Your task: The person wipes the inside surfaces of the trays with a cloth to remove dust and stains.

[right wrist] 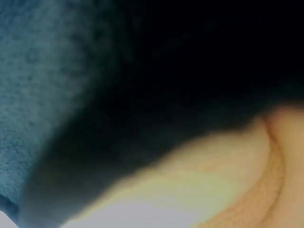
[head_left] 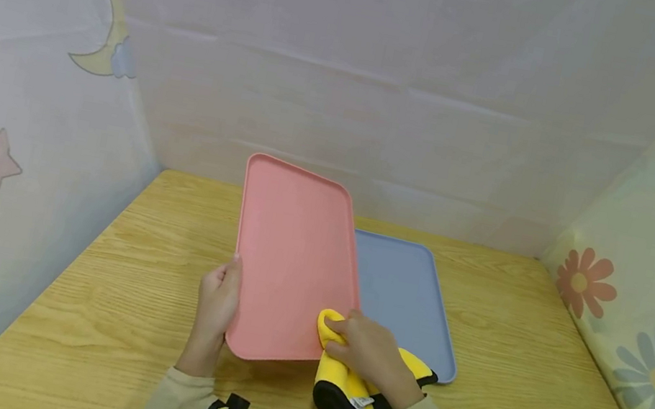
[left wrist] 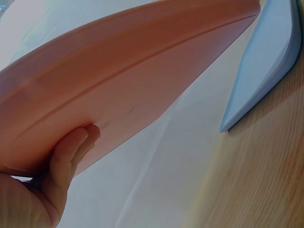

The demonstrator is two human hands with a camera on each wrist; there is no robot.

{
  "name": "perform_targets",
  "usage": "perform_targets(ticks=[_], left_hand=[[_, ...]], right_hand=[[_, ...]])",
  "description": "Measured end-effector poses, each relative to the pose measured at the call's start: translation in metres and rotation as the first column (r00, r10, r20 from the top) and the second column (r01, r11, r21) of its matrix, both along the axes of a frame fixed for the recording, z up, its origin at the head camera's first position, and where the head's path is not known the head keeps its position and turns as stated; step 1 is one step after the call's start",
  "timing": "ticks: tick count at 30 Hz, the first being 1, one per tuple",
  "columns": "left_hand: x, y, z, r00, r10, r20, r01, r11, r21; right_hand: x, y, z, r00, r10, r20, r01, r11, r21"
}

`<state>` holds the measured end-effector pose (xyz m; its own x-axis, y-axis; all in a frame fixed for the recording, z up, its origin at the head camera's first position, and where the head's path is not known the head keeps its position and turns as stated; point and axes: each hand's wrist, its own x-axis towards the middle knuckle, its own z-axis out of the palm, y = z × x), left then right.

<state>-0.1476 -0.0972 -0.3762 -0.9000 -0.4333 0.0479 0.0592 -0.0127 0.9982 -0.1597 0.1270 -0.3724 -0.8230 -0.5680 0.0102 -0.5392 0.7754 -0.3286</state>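
A pink tray (head_left: 295,257) is held up off the table, tilted with its inner face toward me. My left hand (head_left: 217,298) grips its left edge; in the left wrist view the fingers (left wrist: 71,147) press on the tray's underside. A yellow cloth with black edging (head_left: 345,379) is bunched in my right hand (head_left: 370,349), which holds it against the tray's lower right corner. The rest of the cloth hangs below that hand. In the right wrist view, blurred cloth (right wrist: 52,80) hides nearly everything.
Behind the pink tray, a blue tray (head_left: 406,299) lies on the wooden table (head_left: 511,354), partly covered from view. Cloth walls (head_left: 388,84) with printed shapes stand at the back and both sides. A small black item (head_left: 236,408) shows beside the left sleeve.
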Motion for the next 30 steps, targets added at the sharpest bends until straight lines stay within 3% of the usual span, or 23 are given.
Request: perform_targets(ticks=[10, 19, 24, 30], left_hand=[[0.001, -0.002, 0.003, 1.0, -0.014, 0.014, 0.014, 1.0, 0.0], [-0.003, -0.002, -0.004, 1.0, 0.012, -0.017, -0.012, 1.0, -0.017], [-0.006, -0.002, -0.007, 1.0, 0.01, 0.002, -0.01, 1.0, -0.012], [-0.015, 0.001, -0.014, 0.998, -0.049, 0.041, 0.048, 0.998, 0.028]], right_hand=[[-0.008, 0.009, -0.004, 0.996, -0.092, 0.014, 0.092, 0.996, -0.018], [-0.012, 0.013, -0.01, 0.994, -0.11, 0.012, 0.11, 0.994, -0.003], [-0.012, 0.017, -0.01, 0.991, -0.134, 0.012, 0.134, 0.991, -0.016], [-0.009, 0.019, 0.001, 0.99, -0.142, 0.003, 0.142, 0.984, -0.104]])
